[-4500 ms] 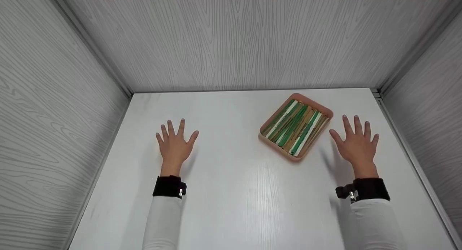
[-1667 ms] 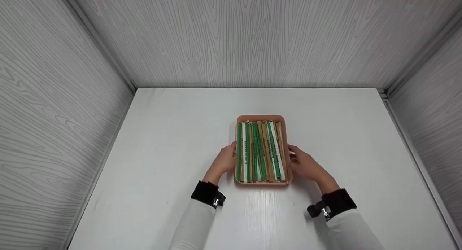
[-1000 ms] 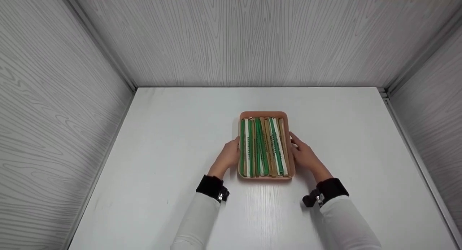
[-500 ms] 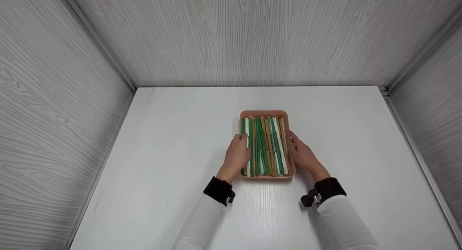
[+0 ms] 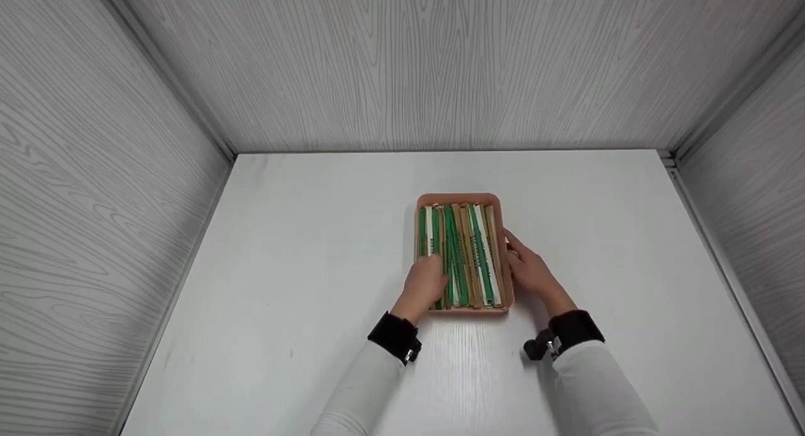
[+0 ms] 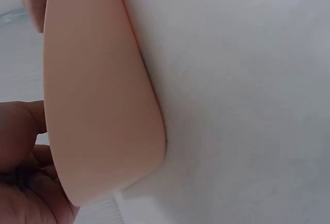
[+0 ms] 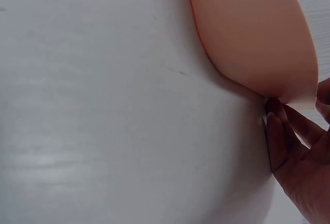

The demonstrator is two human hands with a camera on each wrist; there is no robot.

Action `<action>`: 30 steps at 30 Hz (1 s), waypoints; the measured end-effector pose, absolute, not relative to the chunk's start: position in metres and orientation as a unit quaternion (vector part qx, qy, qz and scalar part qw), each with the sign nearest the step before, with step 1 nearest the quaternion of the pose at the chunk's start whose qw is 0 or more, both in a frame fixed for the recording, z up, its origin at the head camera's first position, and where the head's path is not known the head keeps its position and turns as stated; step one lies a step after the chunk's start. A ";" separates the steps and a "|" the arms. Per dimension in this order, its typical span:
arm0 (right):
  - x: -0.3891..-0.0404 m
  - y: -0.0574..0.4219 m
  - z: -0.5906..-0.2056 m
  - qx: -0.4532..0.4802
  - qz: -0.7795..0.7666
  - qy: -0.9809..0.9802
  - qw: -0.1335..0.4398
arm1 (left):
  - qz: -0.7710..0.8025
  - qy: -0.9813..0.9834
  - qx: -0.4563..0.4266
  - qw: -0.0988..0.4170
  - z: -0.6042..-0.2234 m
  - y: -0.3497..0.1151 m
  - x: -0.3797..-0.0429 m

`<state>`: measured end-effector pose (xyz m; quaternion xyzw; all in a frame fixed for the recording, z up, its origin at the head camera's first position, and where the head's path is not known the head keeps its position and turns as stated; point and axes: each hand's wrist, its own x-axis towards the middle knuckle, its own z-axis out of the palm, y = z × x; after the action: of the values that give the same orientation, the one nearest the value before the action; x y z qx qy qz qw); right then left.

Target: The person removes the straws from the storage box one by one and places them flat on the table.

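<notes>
A peach-coloured rectangular tray (image 5: 459, 198) lies on the white table, filled with long, thin green, white and brown strips (image 5: 468, 253) that look like narrow paper packets with small print. My left hand (image 5: 422, 286) reaches in over the tray's near left part, its fingers bent down among the strips. In the left wrist view the tray wall hides its fingertips, so whether it pinches a strip does not show. My right hand (image 5: 531, 272) holds the tray's right side. The right wrist view shows its fingers (image 7: 277, 136) bent against the bottom edge of the tray wall.
The white tabletop (image 5: 302, 253) surrounds the tray. Grey wood-grain panels stand at the back (image 5: 390, 65), on the left (image 5: 82, 203) and on the right (image 5: 755, 190). A black strap with a small camera (image 5: 395, 336) sits on each wrist.
Over several seconds the tray came from the right to the middle and was straightened between both hands. Recently my left hand left its side and moved over the strips, then nearer; my right hand stayed.
</notes>
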<state>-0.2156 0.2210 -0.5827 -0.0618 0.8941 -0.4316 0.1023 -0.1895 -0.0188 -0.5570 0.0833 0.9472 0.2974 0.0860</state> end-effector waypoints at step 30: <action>-0.215 0.218 -0.582 -0.032 -0.467 0.871 0.147 | 0.329 0.938 0.069 0.084 -0.551 -0.021 -0.189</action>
<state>-0.2147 0.2176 -0.5818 -0.0325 0.8713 -0.4671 0.1472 -0.1895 -0.0212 -0.5506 0.0687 0.9379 0.3294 0.0841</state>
